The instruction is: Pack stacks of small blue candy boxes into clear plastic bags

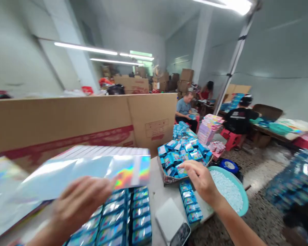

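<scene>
My left hand (83, 201), blurred by motion, is stretched out flat in front of a stack of silvery holographic sheets (92, 165). Its fingertips overlap the lower edge of the sheets; whether they touch is unclear. Below it, rows of small blue boxes (141, 215) with shiny wrapping stand side by side. My right hand (201, 181) reaches over the near edge of an open carton (166, 179) heaped with loose blue boxes (176, 157). Its fingers are extended and apart at a box on the near side, with no firm grip visible. A short row of blue boxes (191, 203) lies beneath.
A white pad-like object (169, 217) and a phone-like dark object (181, 235) lie on the table (154, 201). A turquoise basin (243, 201) with small pale pieces stands right. A tall cardboard sheet (92, 119) walls the back. Other people (240, 118) sit at work beyond.
</scene>
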Tool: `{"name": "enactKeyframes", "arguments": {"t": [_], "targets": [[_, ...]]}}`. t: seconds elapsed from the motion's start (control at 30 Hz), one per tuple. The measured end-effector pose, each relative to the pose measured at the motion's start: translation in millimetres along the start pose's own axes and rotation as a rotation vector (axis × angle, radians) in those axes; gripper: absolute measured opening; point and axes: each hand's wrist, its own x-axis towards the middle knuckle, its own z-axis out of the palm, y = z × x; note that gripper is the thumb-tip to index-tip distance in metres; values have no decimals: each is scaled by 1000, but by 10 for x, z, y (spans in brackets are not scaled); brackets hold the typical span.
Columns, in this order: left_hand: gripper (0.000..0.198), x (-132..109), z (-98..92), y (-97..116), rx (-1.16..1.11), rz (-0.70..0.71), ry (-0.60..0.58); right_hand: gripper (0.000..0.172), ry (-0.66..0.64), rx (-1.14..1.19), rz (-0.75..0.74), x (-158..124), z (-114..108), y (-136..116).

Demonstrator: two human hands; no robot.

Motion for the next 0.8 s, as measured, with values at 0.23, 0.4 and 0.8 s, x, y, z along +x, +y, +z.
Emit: {"name": "enactKeyframes", "arguments": {"t": [0.23, 0.4, 0.8], "targets": [[16, 37, 69, 1039, -73, 204, -16, 43, -199, 739, 547, -178, 648, -68], [36, -64, 85, 1210, -182, -12, -275, 46, -257, 805, 576, -191, 663, -9], [107, 675, -142, 1074, -790, -309, -571, 35, -506, 693, 381, -165, 236, -99]]}}
